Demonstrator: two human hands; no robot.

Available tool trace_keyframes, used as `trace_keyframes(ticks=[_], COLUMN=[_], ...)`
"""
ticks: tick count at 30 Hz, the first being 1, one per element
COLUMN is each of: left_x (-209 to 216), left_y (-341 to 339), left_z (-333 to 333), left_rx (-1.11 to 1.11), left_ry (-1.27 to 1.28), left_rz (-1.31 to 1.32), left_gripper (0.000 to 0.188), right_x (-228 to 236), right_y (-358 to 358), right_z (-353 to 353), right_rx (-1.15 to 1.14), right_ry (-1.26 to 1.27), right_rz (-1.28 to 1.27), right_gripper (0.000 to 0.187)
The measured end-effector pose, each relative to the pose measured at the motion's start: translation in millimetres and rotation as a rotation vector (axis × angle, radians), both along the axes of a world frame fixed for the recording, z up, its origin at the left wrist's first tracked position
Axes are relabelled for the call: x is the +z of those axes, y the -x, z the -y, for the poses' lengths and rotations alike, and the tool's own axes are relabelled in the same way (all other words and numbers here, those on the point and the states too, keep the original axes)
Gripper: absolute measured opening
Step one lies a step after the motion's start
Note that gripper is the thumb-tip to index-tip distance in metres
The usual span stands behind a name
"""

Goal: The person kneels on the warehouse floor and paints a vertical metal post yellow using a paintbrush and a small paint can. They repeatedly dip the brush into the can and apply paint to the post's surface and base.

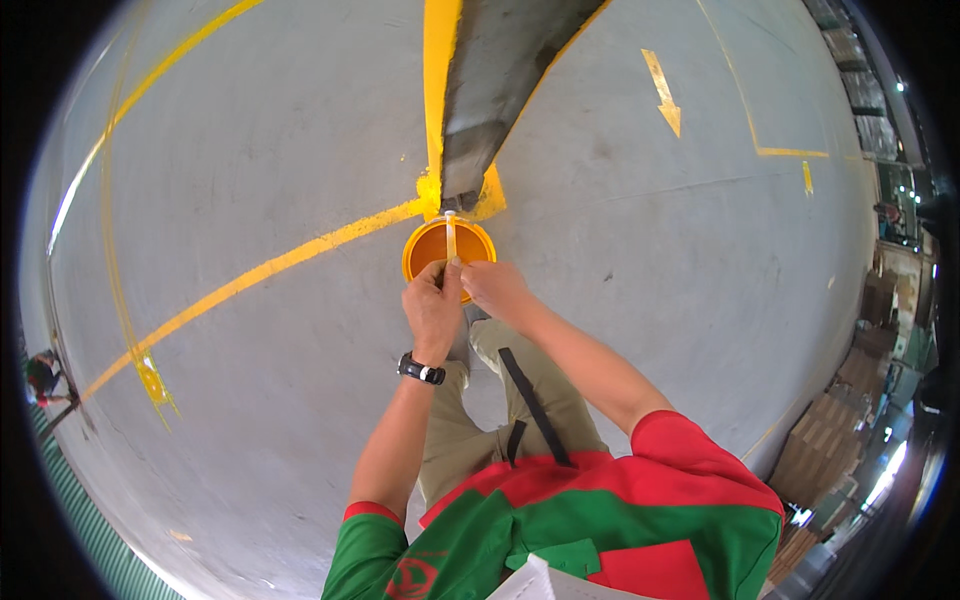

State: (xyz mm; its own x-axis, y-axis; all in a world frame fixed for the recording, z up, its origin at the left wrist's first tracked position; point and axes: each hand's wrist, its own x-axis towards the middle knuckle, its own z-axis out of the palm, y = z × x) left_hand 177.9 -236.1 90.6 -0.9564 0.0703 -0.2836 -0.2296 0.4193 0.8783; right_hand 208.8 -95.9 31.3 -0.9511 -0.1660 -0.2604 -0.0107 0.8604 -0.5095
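Grey, yellow-lined floor point(660, 330), yellow-edged pillar point(492, 95) near orange bucket point(408, 252)

I'm looking through the left of two fisheye cameras on the wearer's head, facing steeply down at the bucket point(426, 243), about arm's reach away. The wearer's shirt point(560, 520) sits nearer my lens, on this side of the bucket; floor point(650, 300) curves out widely around it, and a pillar point(487, 90) stands just beyond it.
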Motion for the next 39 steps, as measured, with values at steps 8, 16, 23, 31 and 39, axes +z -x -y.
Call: trace_keyframes(ticks=[8, 16, 23, 31, 39], left_x=[-30.6, -107.3, -214.5, -326.3, -358.5], left_y=[30.1, 32.5, 50.0, 67.9, 79.0], left_z=[1.9, 26.4, 58.0, 84.9, 95.7], left_rx=[-0.082, 0.035, 0.010, 0.089, 0.171], left_ry=[0.024, -0.115, 0.048, -0.017, -0.031], left_rz=[-0.008, 0.049, -0.014, -0.062, -0.181], left_gripper=[0.031, 0.032, 0.037, 0.034, 0.034], right_x=[11.7, -95.1, -217.9, -315.4, -331.5], right_y=[-15.8, 14.8, 41.9, 75.8, 67.8], right_z=[-37.2, -37.6, -8.5, 16.9, 34.4], right_rx=[-0.441, -0.539, -0.528, -0.378, -0.124], right_ry=[0.561, 0.850, 0.920, 0.747, 0.689], right_rz=[-0.168, -0.083, -0.156, -0.356, -0.382], right_gripper=[0.024, 0.029, 0.030, 0.030, 0.026])
